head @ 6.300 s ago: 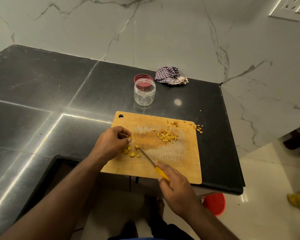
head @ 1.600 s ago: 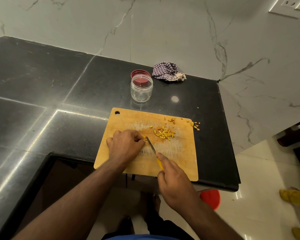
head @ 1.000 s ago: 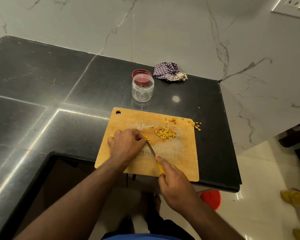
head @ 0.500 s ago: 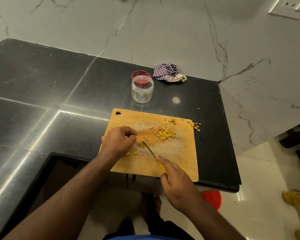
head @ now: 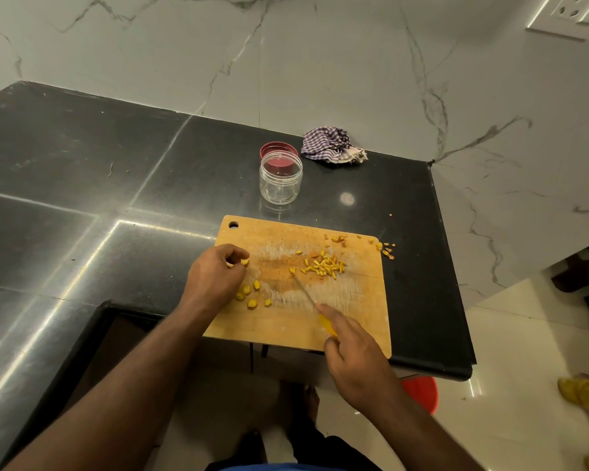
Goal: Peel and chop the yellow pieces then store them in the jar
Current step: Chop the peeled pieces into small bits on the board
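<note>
A wooden cutting board lies at the counter's front edge. Chopped yellow sticks are piled at its far middle. Several yellow chunks sit by my left hand, which pinches a small yellow piece in curled fingers at the board's left edge. My right hand grips a yellow-handled knife; its blade lies across the board with the tip near the pile. The clear open jar stands beyond the board.
A red lid lies behind the jar, a checked cloth to its right by the marble wall. Yellow scraps lie off the board's far right corner. The black counter ends at right; a red bucket stands below.
My left hand has drawn back to the board's left edge, uncovering the yellow chunks. The knife has pulled away from that hand, its tip now toward the chopped pile.
</note>
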{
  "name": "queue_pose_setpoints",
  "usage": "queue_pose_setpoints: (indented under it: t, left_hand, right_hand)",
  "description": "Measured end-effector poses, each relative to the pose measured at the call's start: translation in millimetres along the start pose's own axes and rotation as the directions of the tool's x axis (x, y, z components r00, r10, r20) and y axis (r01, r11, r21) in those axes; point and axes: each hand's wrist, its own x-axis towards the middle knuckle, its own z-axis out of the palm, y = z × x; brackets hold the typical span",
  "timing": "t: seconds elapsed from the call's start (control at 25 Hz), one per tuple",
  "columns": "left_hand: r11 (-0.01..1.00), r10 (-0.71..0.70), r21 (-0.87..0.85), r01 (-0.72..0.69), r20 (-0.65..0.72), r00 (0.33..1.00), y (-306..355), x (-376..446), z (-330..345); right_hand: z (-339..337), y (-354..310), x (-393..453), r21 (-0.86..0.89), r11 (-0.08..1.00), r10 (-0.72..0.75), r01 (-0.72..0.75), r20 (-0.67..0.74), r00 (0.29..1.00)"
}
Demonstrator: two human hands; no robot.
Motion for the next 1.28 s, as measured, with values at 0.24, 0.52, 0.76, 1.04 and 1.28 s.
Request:
queue_pose_setpoints:
  t: [0.24, 0.52, 0.76, 1.04, 1.28]
  left_hand:
    - [1.000, 0.007, 0.015, -0.007, -0.011, 1.000, -2, 0, 2]
    - [0.999, 0.021, 0.025, -0.021, -0.008, 1.000, -4, 1, 3]
    - [0.999, 0.029, 0.034, -0.028, -0.011, 1.000, -8, 4, 3]
    - [0.996, 0.031, 0.079, -0.031, -0.002, 1.000, -9, 7, 5]
    - [0.994, 0.038, 0.102, -0.038, 0.001, 0.999, -10, 8, 6]
  right_hand:
    - [4, -2, -2, 0.003, 0.999, -0.052, 0.052, 0.056, 0.997]
    - [-7, 5, 6, 0.022, 0.999, 0.037, -0.035, -0.090, 0.995]
    - [0, 3, 10, -0.004, 0.999, 0.033, -0.034, -0.071, 0.997]
    - [8, -5, 2, 0.049, 0.993, -0.109, 0.104, 0.109, 0.988]
    - [1, 3, 6, 0.034, 0.999, -0.006, 0.007, -0.033, 0.999]
